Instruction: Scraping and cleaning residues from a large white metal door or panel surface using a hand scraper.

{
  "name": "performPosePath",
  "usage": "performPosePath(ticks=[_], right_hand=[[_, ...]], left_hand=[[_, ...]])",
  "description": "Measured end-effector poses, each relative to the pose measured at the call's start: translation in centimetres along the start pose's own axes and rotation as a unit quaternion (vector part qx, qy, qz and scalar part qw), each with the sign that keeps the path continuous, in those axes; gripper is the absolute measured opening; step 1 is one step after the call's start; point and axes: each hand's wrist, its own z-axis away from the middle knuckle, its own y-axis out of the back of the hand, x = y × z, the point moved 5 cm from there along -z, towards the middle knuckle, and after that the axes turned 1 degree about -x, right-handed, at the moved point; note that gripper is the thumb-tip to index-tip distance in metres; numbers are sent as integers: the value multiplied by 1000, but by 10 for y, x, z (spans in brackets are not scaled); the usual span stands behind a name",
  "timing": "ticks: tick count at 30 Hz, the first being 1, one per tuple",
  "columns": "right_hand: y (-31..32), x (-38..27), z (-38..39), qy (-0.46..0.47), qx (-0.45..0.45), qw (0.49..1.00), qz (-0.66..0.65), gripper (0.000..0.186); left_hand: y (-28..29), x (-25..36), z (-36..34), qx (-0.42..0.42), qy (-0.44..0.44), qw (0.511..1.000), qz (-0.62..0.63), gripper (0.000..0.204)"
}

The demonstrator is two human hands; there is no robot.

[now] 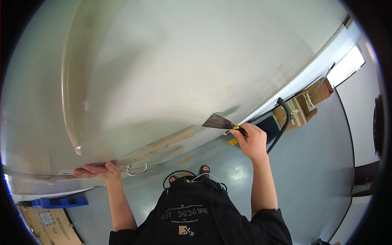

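Note:
A large off-white panel (188,61) fills the upper view, with a long curved raised moulding (65,98) on its left side. My right hand (250,139) grips a putty knife (217,121) by its dark handle with yellow parts, the wide stained blade pointing left, close in front of the panel's lower right part; whether it touches cannot be told. My left hand (99,170) is open, fingers stretched along the panel's lower edge at left. A pale marked strip (171,136) runs along that edge, and a bent metal handle (136,170) sits just right of my left hand.
Cardboard boxes (302,110) stand at the right beside a bent dark tube (286,122) and a dark flat object (263,127). The grey floor (310,175) shows below. A blue plastic piece (59,201) and a cardboard sheet (51,228) lie at lower left; a white wall (347,122) is at far right.

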Motion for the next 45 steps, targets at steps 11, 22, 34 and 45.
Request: performPosePath(ticks=[11,22,34,45], right_hand=[[-1,-3,-2,3,7,1000,-2,33],[6,-15,-6,19,-2,999,37,32],[21,-19,-14,44,-16,996,73,32],[25,-15,-15,49,-15,994,101,34]], left_hand=[[-1,0,2,-1,8,1000,3,79],[0,0,1,-25,12,1000,9,78],[1,0,0,-8,14,1000,11,81],[3,0,-2,-4,13,1000,6,79]])
